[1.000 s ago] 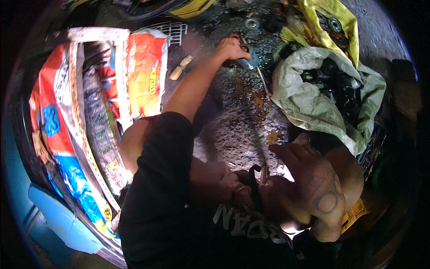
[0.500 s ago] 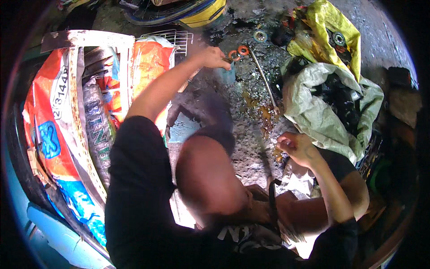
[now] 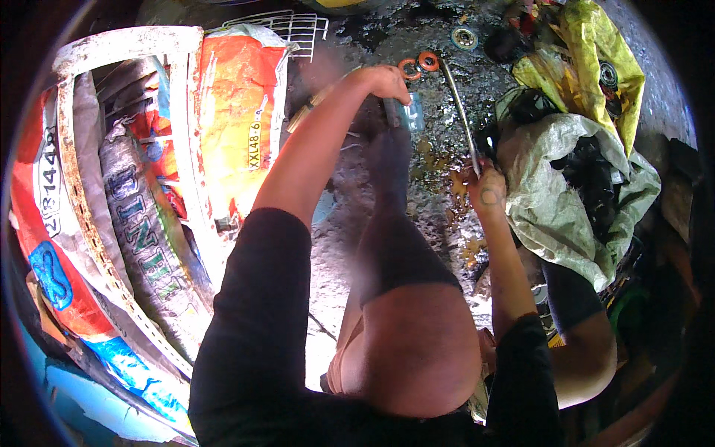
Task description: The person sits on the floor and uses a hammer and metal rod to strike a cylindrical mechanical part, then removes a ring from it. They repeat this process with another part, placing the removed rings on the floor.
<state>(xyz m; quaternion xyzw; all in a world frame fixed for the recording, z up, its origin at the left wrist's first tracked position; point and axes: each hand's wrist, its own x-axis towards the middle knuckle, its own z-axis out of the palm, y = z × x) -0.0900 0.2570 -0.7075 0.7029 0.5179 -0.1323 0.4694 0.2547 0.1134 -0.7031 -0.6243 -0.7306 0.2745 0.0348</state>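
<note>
My left hand point(image 3: 386, 83) is at the upper middle, fingers bent downward and closed at the left edge of a small pale-blue translucent container point(image 3: 414, 113). What those fingers hold is hidden. My right hand point(image 3: 487, 190) is closed at the near end of a long thin metal rod point(image 3: 460, 104) that slants across the wet ground. Close to the rod's far end lie two orange rings point(image 3: 427, 61), one of them seemingly with a gap in it. A round wheel-like disc point(image 3: 464, 38) rests farther back.
On the right, a pale woven sack point(image 3: 540, 197) with dark pieces inside stands below a yellow sack point(image 3: 592, 37). A rusty white frame point(image 3: 192, 112) lies over orange bags point(image 3: 238, 97) at left, with a wire rack point(image 3: 298, 30) behind. My bent knee point(image 3: 417, 343) is in front.
My right hand has moved forward from above the ground to the rod's near end. The left hand has lowered beside the container. The view has shifted, and my knee shows nearer the middle.
</note>
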